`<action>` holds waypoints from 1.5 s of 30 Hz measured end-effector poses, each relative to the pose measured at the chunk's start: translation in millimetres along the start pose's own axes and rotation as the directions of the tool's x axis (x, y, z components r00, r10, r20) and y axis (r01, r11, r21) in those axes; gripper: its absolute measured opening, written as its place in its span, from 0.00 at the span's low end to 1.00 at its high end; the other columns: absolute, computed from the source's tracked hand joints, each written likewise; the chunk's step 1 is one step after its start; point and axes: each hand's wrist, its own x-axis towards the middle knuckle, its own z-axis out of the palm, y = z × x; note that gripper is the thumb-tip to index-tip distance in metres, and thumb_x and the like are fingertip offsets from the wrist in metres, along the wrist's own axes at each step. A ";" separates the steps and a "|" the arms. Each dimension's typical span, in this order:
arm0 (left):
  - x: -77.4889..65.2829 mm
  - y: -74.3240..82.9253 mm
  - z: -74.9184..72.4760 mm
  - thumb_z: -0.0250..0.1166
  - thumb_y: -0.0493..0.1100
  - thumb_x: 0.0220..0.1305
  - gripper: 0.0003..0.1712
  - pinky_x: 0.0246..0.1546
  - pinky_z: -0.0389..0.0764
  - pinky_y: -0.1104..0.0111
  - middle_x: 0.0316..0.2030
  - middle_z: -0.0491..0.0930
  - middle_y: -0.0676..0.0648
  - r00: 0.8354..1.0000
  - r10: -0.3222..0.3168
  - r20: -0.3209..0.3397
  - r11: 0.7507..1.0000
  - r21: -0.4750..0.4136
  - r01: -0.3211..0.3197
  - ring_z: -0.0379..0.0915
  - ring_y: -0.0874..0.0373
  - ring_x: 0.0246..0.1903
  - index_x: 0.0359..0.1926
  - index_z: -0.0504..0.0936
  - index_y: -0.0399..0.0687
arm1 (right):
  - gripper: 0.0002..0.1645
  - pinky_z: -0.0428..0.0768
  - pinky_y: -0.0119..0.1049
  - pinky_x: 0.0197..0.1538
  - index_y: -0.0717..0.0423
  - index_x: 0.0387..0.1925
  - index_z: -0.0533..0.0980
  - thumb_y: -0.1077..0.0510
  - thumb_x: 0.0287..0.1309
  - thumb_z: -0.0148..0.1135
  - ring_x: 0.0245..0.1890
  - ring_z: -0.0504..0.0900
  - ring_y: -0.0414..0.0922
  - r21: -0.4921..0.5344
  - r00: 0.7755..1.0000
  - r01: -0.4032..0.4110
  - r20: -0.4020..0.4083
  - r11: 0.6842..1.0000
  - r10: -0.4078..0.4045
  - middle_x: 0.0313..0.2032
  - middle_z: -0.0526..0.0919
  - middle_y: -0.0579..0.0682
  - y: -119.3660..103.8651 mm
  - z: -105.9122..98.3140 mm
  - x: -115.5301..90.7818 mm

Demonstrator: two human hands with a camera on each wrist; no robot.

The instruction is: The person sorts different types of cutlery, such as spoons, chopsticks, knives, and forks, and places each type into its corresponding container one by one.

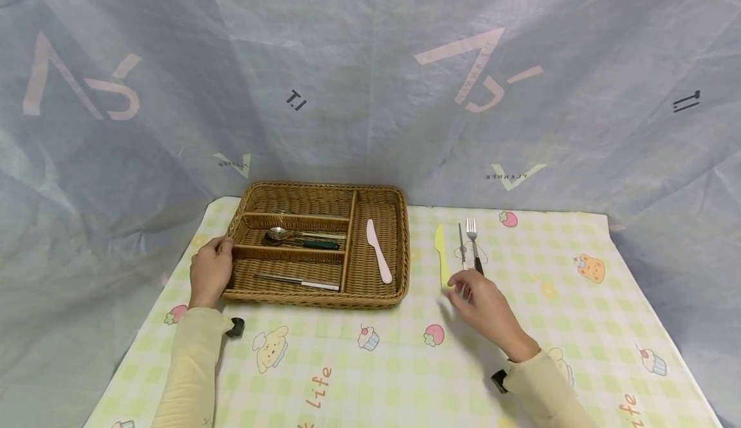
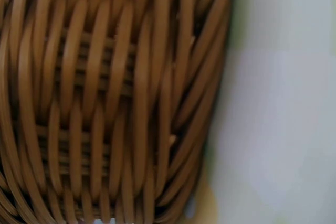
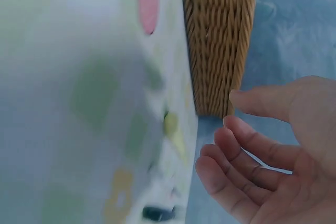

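Observation:
My left hand (image 1: 211,272) grips the left rim of a brown wicker cutlery basket (image 1: 312,299), whose woven side (image 2: 100,77) fills much of the left wrist view. Over the handle end of a yellow knife (image 1: 441,251) hovers my right hand (image 1: 483,302), thumb and fingers parted and loosely bent; the right wrist view shows nothing between them. Right of that knife lie a thin dark stick-like utensil (image 1: 461,241) and a fork (image 1: 472,238) with a black handle, their near ends partly behind the hand.
Inside the basket, a pink knife (image 1: 377,251) occupies the right compartment. Several spoons (image 1: 279,233) share the middle-left one, and slim sticks with white ends (image 1: 312,283) lie in the front-left one. A checked cloth (image 1: 382,376) covers the table; grey fabric (image 1: 370,80) hangs behind.

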 end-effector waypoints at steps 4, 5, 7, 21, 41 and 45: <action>-0.3 0.2 -0.9 0.42 0.60 0.87 0.37 0.39 0.73 0.49 0.46 0.84 0.32 1.000 -0.001 -0.003 1.000 0.001 0.001 0.72 0.43 0.26 0.78 0.71 0.38 | 0.08 0.78 0.34 0.33 0.60 0.41 0.83 0.68 0.63 0.75 0.28 0.77 0.38 -0.010 0.999 -0.011 -0.040 1.000 0.011 0.30 0.79 0.44 11.7 -10.2 -14.1; -0.1 0.1 -1.2 0.42 0.60 0.87 0.37 0.39 0.72 0.49 0.45 0.84 0.32 1.000 -0.003 -0.003 1.000 0.002 0.003 0.71 0.43 0.26 0.78 0.71 0.38 | 0.08 0.78 0.33 0.32 0.60 0.41 0.83 0.68 0.63 0.75 0.28 0.77 0.37 -0.017 0.999 -0.013 -0.049 1.000 0.012 0.30 0.79 0.44 14.4 -13.2 -17.4; 0.0 0.2 -1.5 0.42 0.61 0.87 0.37 0.38 0.72 0.49 0.43 0.83 0.31 1.000 -0.006 -0.002 1.000 -0.001 0.006 0.70 0.42 0.25 0.78 0.71 0.39 | 0.08 0.78 0.33 0.31 0.61 0.42 0.83 0.69 0.63 0.74 0.27 0.76 0.37 -0.029 0.998 -0.017 -0.063 0.999 0.015 0.29 0.80 0.44 19.5 -19.9 -23.9; 1.3 0.5 0.0 0.42 0.61 0.87 0.38 0.48 0.74 0.43 0.47 0.83 0.30 1.000 -0.010 -0.001 1.000 -0.011 0.010 0.76 0.33 0.37 0.78 0.71 0.39 | 0.10 0.73 0.33 0.26 0.65 0.43 0.84 0.62 0.66 0.74 0.26 0.76 0.38 -0.135 0.992 -0.105 -0.084 0.985 0.094 0.29 0.81 0.47 55.8 -50.6 -31.9; 0.9 2.7 0.6 0.43 0.60 0.87 0.36 0.50 0.75 0.42 0.48 0.84 0.32 1.000 -0.011 -0.006 1.000 -0.014 0.011 0.78 0.37 0.38 0.77 0.72 0.38 | 0.21 0.80 0.47 0.33 0.71 0.50 0.82 0.56 0.69 0.71 0.31 0.83 0.49 -0.169 0.975 -0.173 0.112 0.970 0.193 0.34 0.85 0.56 59.0 -49.6 40.5; 0.0 2.5 0.7 0.43 0.60 0.87 0.37 0.56 0.75 0.38 0.56 0.83 0.30 1.000 -0.014 -0.003 1.000 -0.020 0.014 0.80 0.32 0.47 0.78 0.72 0.38 | 0.20 0.81 0.49 0.33 0.72 0.48 0.82 0.56 0.68 0.72 0.27 0.83 0.48 -0.183 0.968 -0.192 0.129 0.964 0.217 0.32 0.86 0.57 61.0 -42.6 48.2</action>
